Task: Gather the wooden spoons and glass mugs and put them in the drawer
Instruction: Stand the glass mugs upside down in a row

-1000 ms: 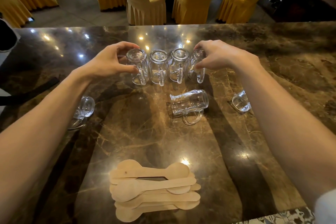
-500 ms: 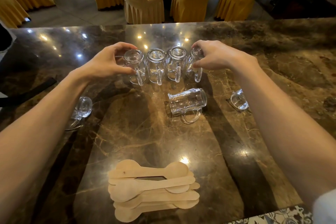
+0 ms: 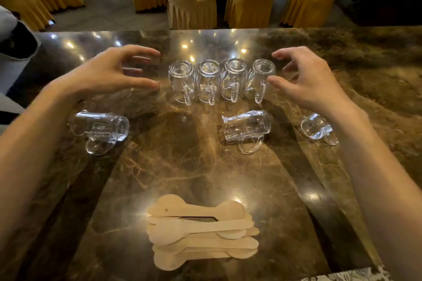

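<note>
Four upturned glass mugs [image 3: 221, 80] stand in a row at twelve o'clock. The left hand [image 3: 109, 73] at nine o'clock and right hand [image 3: 306, 80] at three o'clock flank them, fingers spread, empty, the right thumb nearly touching.

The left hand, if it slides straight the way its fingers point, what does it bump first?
Probably the leftmost upside-down clear glass mug in the row; the open left hand points at it, though height is unclear.

The right forearm partly hides the rightmost mug [image 3: 316, 129].
</note>
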